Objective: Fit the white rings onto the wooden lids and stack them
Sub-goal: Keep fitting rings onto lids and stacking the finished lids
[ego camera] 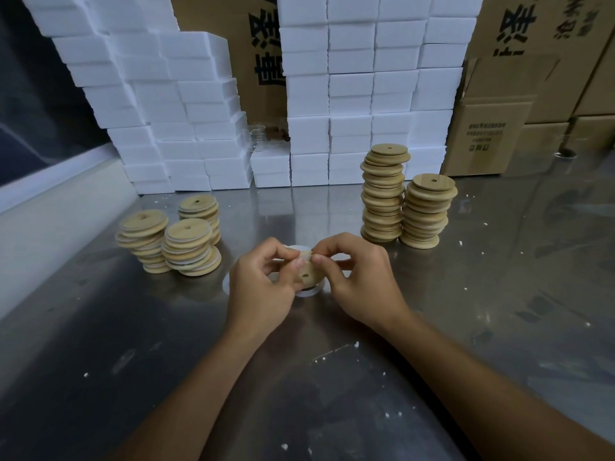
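A round, pale wooden lid with a small centre hole (307,272) is held just above the middle of the grey, reflective metal tabletop (332,377), between both hands. The left hand (263,287) has its fingers curled round the lid's left edge, thumb on top. The right hand (361,281) pinches a thin white ring (303,251) at the lid's upper rim, fingertips nearly meeting the left thumb. How far the ring sits on the lid cannot be told, since the fingers hide most of it. A few more white rings (307,292) lie on the table directly under the hands, mostly covered.

To the left, near the hands, stand three short leaning stacks of wooden lids with white bands showing between the discs (186,247); they touch one another. To the right, a little farther back, stand two taller stacks of bare wooden lids (404,201), side by side and touching, the left one higher.

Open tabletop lies between the two groups, and in front of the hands down to the near edge, dotted with small white crumbs (356,344).

Behind, a wall of stacked white foam boxes (349,94) lines the table's back edge. Brown cardboard cartons with black print (499,111) stand at the right rear corner and behind the foam. What the boxes hold cannot be seen.
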The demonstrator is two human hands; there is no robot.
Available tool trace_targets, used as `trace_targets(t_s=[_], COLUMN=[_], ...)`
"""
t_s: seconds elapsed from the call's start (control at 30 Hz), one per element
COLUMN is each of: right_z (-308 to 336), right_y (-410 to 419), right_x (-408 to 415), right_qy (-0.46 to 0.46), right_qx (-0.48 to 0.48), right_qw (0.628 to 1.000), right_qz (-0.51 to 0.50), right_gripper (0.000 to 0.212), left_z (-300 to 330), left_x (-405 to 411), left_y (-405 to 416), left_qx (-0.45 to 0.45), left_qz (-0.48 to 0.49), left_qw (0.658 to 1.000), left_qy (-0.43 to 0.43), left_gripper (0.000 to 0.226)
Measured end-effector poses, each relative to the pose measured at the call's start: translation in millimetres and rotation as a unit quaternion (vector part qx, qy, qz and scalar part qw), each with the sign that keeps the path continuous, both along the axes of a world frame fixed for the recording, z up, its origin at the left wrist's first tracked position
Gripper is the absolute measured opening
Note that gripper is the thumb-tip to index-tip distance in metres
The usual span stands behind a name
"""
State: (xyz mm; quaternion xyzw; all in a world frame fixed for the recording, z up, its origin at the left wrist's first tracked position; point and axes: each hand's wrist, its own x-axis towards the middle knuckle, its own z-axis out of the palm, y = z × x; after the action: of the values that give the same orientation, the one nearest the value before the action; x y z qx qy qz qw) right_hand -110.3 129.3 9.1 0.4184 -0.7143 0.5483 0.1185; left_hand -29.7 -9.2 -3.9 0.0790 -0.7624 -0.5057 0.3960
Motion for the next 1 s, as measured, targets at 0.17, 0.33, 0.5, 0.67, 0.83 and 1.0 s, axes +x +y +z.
trace_targets(t_s=[0.17, 0.33, 0.5, 0.67, 0.83, 1.0], right_z=[-1.2, -3.8, -3.6, -0.6, 0.2, -0.4], right_y=[-0.8, 0.1, 1.3, 2.0, 2.8, 0.9], right_x=[-2.6, -7.0, -4.1, -2.5, -3.1, -1.1], right_qy=[-0.052, -0.086, -0.022, 0.071, 0.074, 0.054], right_qx=[0.008, 0.035, 0.045, 0.078, 0.084, 0.073], right_qw=[0.999, 0.996, 0.998, 0.994, 0.993, 0.995], right_qz=[-0.002, 0.005, 0.026, 0.035, 0.035, 0.032], right_gripper=[0.003, 0.005, 0.001, 0.003, 0.003, 0.001], left_z=[1.1, -0.3, 1.3, 3.1, 2.2, 5.9], left_x=[1.0, 0.7, -0.8, -0.4, -1.0, -0.3], left_y=[-2.5, -5.7, -6.6, -6.0, -6.2, -6.9], left_qx=[-0.036, -0.056, -0.049, -0.034, -0.040, -0.054], left_qz=[0.006, 0.009, 0.011, 0.011, 0.017, 0.020], left_qw=[0.999, 0.998, 0.998, 0.998, 0.998, 0.997], left_qy=[0.002, -0.008, -0.035, -0.043, -0.049, -0.060], left_gripper=[0.016, 0.010, 0.013, 0.028, 0.011, 0.006])
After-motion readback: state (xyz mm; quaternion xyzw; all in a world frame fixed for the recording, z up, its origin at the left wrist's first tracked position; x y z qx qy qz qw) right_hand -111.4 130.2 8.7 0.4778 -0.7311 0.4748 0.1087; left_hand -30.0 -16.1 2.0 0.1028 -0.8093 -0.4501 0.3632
